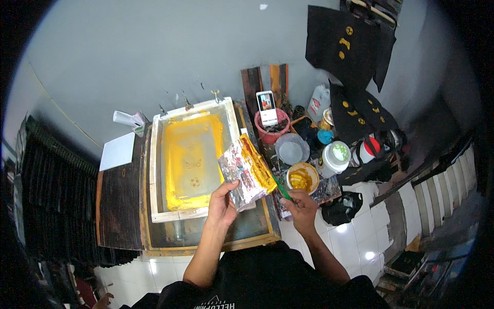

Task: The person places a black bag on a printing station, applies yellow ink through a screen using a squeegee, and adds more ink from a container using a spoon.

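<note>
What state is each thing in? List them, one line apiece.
Board: tilted, thick yellow paint along one edge
Green tool: held, its far end at the board's yellow edge
Left hand: grip closed on the board
Right hand: grip closed on the green tool
Printing screen: smeared yellow
Paint tub: open, yellow paint inside
White tub: lidded
Phone: propped up, display lit
Black cloth: hanging, printed yellow

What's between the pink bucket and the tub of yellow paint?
In the head view, a cloudy plastic bowl sits between the pink bucket and the paint tub.
</note>
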`<state>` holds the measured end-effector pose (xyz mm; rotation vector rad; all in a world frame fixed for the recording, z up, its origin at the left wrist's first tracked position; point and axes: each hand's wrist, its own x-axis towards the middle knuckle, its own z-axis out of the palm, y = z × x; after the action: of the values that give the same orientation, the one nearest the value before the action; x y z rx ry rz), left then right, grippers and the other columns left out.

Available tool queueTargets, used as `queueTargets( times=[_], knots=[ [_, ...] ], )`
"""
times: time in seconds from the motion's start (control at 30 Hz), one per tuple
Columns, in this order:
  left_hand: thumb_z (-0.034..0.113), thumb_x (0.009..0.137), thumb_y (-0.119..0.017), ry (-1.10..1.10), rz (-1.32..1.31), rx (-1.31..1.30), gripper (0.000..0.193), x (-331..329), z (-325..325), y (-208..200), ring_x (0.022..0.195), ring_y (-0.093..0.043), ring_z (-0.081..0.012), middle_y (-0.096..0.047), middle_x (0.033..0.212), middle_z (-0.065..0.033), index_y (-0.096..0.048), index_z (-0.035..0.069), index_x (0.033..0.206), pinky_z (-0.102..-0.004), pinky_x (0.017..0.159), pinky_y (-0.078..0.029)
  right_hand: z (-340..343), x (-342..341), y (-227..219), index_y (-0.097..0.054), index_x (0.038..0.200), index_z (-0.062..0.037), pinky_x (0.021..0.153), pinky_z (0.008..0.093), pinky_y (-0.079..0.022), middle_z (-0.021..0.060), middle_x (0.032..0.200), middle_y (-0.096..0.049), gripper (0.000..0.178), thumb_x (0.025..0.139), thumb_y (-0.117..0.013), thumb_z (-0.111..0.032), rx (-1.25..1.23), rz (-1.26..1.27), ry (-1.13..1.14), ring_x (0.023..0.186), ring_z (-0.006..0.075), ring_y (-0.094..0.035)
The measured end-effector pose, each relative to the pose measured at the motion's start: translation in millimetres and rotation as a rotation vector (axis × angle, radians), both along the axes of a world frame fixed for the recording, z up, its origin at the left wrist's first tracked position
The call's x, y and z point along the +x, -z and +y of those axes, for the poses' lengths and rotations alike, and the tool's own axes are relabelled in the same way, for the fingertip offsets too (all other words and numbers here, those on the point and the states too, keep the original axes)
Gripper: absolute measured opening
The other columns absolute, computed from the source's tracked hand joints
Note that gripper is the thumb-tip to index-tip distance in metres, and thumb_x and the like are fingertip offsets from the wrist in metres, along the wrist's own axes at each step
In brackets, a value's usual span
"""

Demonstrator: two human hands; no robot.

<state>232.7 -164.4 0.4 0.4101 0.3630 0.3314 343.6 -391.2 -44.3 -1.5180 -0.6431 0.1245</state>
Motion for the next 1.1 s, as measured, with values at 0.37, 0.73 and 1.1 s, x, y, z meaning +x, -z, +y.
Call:
queueTargets(
  times=[0.37, 0.73, 1.1],
  knots=[
    [-0.004, 0.090, -0.063, -0.152, -0.144, 0.206, 0.050, -48.6, 100.1, -13.2, 0.122, -0.064, -0.0261, -0.065, 0.132, -0.0130, -0.051, 0.003, 0.138, -0.0431, 0.110, -0.049, 17.9, -19.1, -44.0, -0.069, 0.101, 0.0008, 0.058, 0.0250, -0.051, 0.0042, 0.081, -0.070, 0.013, 0.090, -0.076, -0.003, -0.034, 0.202, 0.141, 0.066, 0.0078, -0.061],
    [-0.010, 0.081, -0.070, -0.170, -0.040, 0.599, 0.054, -72.7, 124.1, -11.2, 0.113, -0.066, -0.0201, -0.068, 0.123, -0.0092, -0.055, 0.003, 0.131, -0.0353, 0.102, -0.050, 54.7, -66.6, -81.4, -0.070, 0.087, -0.0018, 0.048, 0.0229, -0.039, 0.0031, 0.070, -0.068, 0.015, 0.095, -0.073, -0.015, -0.363, 0.330, -0.035, 0.054, 0.0061, -0.054],
    [-0.005, 0.080, -0.076, -0.117, 0.320, 1.010, 0.045, -111.7, 143.3, -28.5, 0.097, -0.068, -0.0163, -0.073, 0.110, -0.0060, -0.064, 0.002, 0.123, -0.0316, 0.090, -0.053, -7.8, -33.6, -77.3, -0.067, 0.108, -0.0014, 0.056, 0.0238, -0.048, 0.0043, 0.081, -0.072, 0.015, 0.094, -0.069, -0.005, 0.048, 0.289, 0.157, 0.064, 0.0097, -0.064]
  ],
)
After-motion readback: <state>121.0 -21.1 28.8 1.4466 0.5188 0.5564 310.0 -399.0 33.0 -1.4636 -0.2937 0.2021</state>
